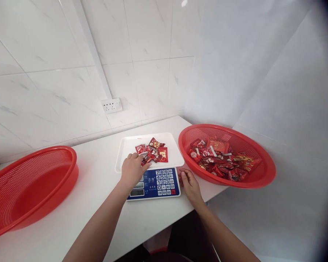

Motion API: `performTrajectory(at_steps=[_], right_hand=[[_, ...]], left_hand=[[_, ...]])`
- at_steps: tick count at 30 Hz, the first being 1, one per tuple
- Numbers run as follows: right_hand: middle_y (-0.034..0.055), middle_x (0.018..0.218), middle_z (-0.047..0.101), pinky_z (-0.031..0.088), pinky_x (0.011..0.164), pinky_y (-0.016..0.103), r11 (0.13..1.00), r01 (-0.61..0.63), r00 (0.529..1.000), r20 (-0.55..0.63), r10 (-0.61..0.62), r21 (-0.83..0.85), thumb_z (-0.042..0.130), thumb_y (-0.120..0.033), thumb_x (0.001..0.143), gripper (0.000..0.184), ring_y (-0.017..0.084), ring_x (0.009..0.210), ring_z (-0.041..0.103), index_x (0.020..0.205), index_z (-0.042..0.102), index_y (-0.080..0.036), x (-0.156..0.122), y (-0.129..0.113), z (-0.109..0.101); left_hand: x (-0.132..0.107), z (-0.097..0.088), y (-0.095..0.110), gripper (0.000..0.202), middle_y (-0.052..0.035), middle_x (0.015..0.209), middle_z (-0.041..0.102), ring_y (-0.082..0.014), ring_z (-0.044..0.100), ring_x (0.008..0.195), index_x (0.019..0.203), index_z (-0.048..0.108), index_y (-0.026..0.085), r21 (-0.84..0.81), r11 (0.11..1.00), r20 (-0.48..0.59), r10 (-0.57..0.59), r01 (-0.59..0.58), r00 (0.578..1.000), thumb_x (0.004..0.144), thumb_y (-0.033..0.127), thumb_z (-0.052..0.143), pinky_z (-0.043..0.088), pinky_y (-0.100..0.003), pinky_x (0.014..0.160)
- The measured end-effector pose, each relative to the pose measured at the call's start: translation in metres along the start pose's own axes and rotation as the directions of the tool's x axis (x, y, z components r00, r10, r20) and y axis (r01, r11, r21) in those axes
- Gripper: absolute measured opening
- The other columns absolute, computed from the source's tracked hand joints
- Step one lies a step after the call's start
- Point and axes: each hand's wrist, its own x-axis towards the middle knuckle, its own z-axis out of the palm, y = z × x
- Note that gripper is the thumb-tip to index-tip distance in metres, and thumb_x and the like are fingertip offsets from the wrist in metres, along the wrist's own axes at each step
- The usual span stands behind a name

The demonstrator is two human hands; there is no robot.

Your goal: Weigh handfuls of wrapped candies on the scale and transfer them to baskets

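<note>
Snack packets [162, 154] heaped on a scale's white tray [175, 143], left hand [132, 167] upon them

At far left, a red mesh basket [43, 171] stands on the white table [93, 174], cut off by the edge of the view. Toward the middle, the left hand reaches over the near left part of the tray, fingers bent and touching the packets; whether they pinch one cannot be told.

The packets lie in a loose, overlapping heap near the middle of the tray. They are small, flat and glossy, with crimped, slightly creased edges. On the left is a little bright red one with white print; at the top, a darker maroon one bears gold characters; on the right, a squarish red one carries gold marks. Those between are brownish red and partly covered.

Just in front of the tray is the scale's blue panel [151, 185], with white keys and one red key. Right of it, the right hand [191, 185] is half curled at the panel's edge. Something red [181, 180] shows by its fingers, but its grip cannot be made out.

Farthest right, a second basket [266, 171], also red, holds many more wrapped pieces [218, 158], red with gold and white print.
</note>
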Motion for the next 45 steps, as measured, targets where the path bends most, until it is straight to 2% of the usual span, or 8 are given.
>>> performTrajectory(at_steps=[11, 19, 27, 32, 35, 38, 41, 45], right_hand=[[0.0056, 0.082, 0.063, 0.051, 0.064, 0.034, 0.999, 0.033, 0.999, 0.006, -0.033, -0.03, 0.044, -0.059, 0.083, 0.043, 0.021, 0.072, 0.061, 0.098, 0.054, -0.02, 0.0, 0.0, 0.0], [0.0012, 0.065, 0.055, 0.047, 0.056, 0.029, 0.984, 0.163, 0.978, -0.122, -0.171, -0.069, 0.045, -0.056, 0.085, 0.038, 0.015, 0.057, 0.052, 0.08, 0.057, -0.02, -0.01, -0.007, -0.003], [0.0033, 0.079, 0.062, 0.045, 0.057, 0.024, 0.861, 0.495, 0.812, 0.413, -0.412, -0.116, 0.049, -0.047, 0.087, 0.031, 0.013, 0.066, 0.056, 0.094, 0.063, -0.019, -0.038, -0.071, -0.007], [0.0008, 0.062, 0.057, 0.042, 0.056, 0.023, 0.789, 0.499, 0.866, 0.252, -0.432, -0.359, 0.04, -0.043, 0.092, 0.038, 0.013, 0.059, 0.052, 0.07, 0.059, -0.018, -0.014, -0.115, -0.044], [0.0012, 0.062, 0.06, 0.046, 0.061, 0.027, 0.816, 0.299, 0.946, 0.045, -0.32, -0.495, 0.039, -0.051, 0.09, 0.042, 0.016, 0.062, 0.057, 0.073, 0.061, -0.02, 0.023, -0.135, -0.088], [0.0055, 0.078, 0.07, 0.049, 0.065, 0.031, 0.817, 0.125, 0.985, 0.17, -0.033, -0.563, 0.045, -0.056, 0.085, 0.043, 0.022, 0.073, 0.064, 0.088, 0.068, -0.02, 0.061, -0.142, -0.135], [0.0097, 0.099, 0.07, 0.049, 0.078, 0.036, 0.542, 0.089, 0.96, 0.217, 0.177, -0.836, 0.074, -0.047, 0.063, 0.042, 0.03, 0.092, 0.064, 0.096, 0.071, -0.021, 0.082, -0.133, -0.165], [0.0184, 0.134, 0.048, 0.047, 0.082, 0.043, 0.238, 0.071, 0.909, 0.161, 0.383, -0.969, 0.083, -0.031, 0.048, 0.078, 0.034, 0.094, 0.065, 0.122, 0.06, -0.023, 0.085, -0.103, -0.164]], left_hand=[[-0.005, -0.01, 0.006, 0.02, -0.0066, 0.092, 0.062, -0.024, 0.054, 0.091, 0.091, 0.056, 0.02, -0.13, 0.988, -0.026, -0.093, 0.089, 0.995, 0.078, 0.034, 0.057, 0.043, -0.035, 0.077], [-0.03, -0.025, 0.023, 0.018, 0.0056, 0.072, 0.06, -0.0114, 0.052, 0.059, 0.082, 0.046, 0.023, -0.479, 0.851, 0.071, -0.206, 0.215, 0.976, 0.076, 0.037, 0.057, 0.041, -0.023, 0.057], [-0.068, 0.004, 0.051, 0.016, 0.0016, 0.076, 0.064, -0.0161, 0.058, 0.066, 0.078, 0.053, 0.023, -0.604, 0.797, 0.122, 0.066, 0.021, 0.99, 0.07, 0.034, 0.061, 0.047, -0.029, 0.063], [-0.08, 0.027, 0.043, 0.036, -0.0036, 0.088, 0.068, -0.0163, 0.063, 0.071, 0.107, 0.054, 0.022, -0.644, 0.759, -0.055, 0.077, -0.095, 0.995, 0.078, 0.043, 0.058, 0.053, -0.03, 0.065], [-0.085, 0.036, 0.028, 0.031, -0.0048, 0.085, 0.07, -0.016, 0.065, 0.069, 0.104, 0.057, 0.021, -0.589, 0.794, -0.151, 0.075, -0.151, 0.986, 0.083, 0.043, 0.052, 0.054, -0.028, 0.06], [-0.089, 0.045, 0.015, 0.026, -0.0042, 0.078, 0.071, -0.016, 0.067, 0.066, 0.096, 0.06, 0.022, -0.504, 0.828, -0.258, 0.126, -0.245, 0.958, 0.085, 0.043, 0.049, 0.053, -0.024, 0.053], [-0.092, 0.05, 0.009, 0.025, -0.0032, 0.075, 0.072, -0.0158, 0.068, 0.064, 0.091, 0.062, 0.022, -0.453, 0.825, -0.352, 0.184, -0.338, 0.918, 0.086, 0.042, 0.048, 0.054, -0.022, 0.054], [-0.093, 0.052, 0.012, 0.024, -0.0008, 0.07, 0.071, -0.0125, 0.065, 0.055, 0.092, 0.061, 0.022, -0.516, 0.786, -0.344, 0.173, -0.339, 0.923, 0.085, 0.042, 0.05, 0.048, -0.016, 0.041]])
